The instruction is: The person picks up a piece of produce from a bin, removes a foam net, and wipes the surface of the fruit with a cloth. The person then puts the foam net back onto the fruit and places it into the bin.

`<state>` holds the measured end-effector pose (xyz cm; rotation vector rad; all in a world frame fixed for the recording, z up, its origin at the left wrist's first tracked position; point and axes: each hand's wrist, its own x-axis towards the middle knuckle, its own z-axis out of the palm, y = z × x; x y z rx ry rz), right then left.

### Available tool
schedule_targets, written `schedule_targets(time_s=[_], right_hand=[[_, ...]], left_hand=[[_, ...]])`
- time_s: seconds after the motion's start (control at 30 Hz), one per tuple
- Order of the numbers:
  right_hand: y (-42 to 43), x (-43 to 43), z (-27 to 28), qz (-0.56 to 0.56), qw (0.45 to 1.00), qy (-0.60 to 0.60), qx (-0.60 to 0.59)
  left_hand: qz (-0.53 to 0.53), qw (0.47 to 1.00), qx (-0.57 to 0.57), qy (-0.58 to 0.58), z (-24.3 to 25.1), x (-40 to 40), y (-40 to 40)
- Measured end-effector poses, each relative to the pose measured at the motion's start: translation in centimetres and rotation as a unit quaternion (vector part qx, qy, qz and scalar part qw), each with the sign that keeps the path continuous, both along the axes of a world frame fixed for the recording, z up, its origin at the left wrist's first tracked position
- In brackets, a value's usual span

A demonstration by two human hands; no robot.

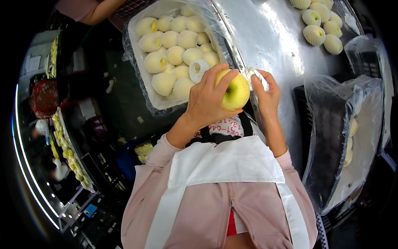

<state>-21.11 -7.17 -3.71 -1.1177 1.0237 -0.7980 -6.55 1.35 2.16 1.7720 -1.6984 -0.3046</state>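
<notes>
My left hand (206, 96) grips a bare yellow-green apple (237, 90), its hollow facing up. Close beside it on the right, my right hand (268, 90) pinches a crumpled white cloth or foam piece (257, 79) between thumb and fingers. Both hands are above the metal table's near-left edge. Behind my left hand is a lined crate (149, 101) with many apples in white foam nets (175, 55). One foam net (198, 69) in the crate lies with its opening up and looks empty.
More netted apples (314, 35) sit at the far right of the metal table (276, 40). Plastic-lined crates (326, 149) stand at the right, one holding several pale fruits (349, 146). Another person's arm (101, 11) is beyond the apple crate. A row of yellow fruit (70, 152) runs at the left.
</notes>
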Motion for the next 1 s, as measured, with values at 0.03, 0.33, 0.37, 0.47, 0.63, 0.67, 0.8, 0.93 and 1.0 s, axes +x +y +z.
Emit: schedule_targets(time_s=[0.03, 0.33, 0.37, 0.47, 0.63, 0.67, 0.8, 0.93, 1.0], right_hand=[[0.7, 0.3, 0.0, -0.004, 0.994, -0.08, 0.068], [2.4, 2.1, 2.2, 0.023, 0.925, -0.28, 0.256], [2.5, 2.2, 2.4, 0.023, 0.917, -0.291, 0.271], [3.3, 2.9, 2.6, -0.02, 0.92, -0.294, 0.259], [4.7, 3.9, 3.0, -0.041, 0.934, -0.263, 0.24], [4.7, 3.9, 2.8, -0.045, 0.95, -0.238, 0.197], [2.3, 2.4, 2.9, 0.048, 0.99, -0.131, 0.034], [-0.9, 1.8, 5.1, 0.09, 0.989, -0.097, -0.062], [-2.0, 2.4, 6.7, 0.149, 0.956, -0.047, -0.248]], left_hand=[[-0.007, 1.0, 0.012, -0.01, 0.4, 0.0, 0.0], [0.022, 0.985, -0.114, 0.131, -1.3, 0.7, 1.0], [0.03, 0.979, -0.125, 0.161, -1.4, 0.8, 1.0], [0.03, 0.967, -0.13, 0.219, -1.9, 1.6, 1.0], [0.005, 0.812, -0.126, 0.57, -3.5, 1.6, 0.6], [-0.006, 0.789, -0.096, 0.607, -3.9, 1.9, 0.8], [-0.039, 0.692, -0.042, 0.72, -3.6, 3.6, 1.7], [-0.097, 0.786, -0.011, 0.61, -2.8, 5.0, 2.3], [-0.107, 0.783, 0.013, 0.613, -2.3, 5.5, 2.7]])
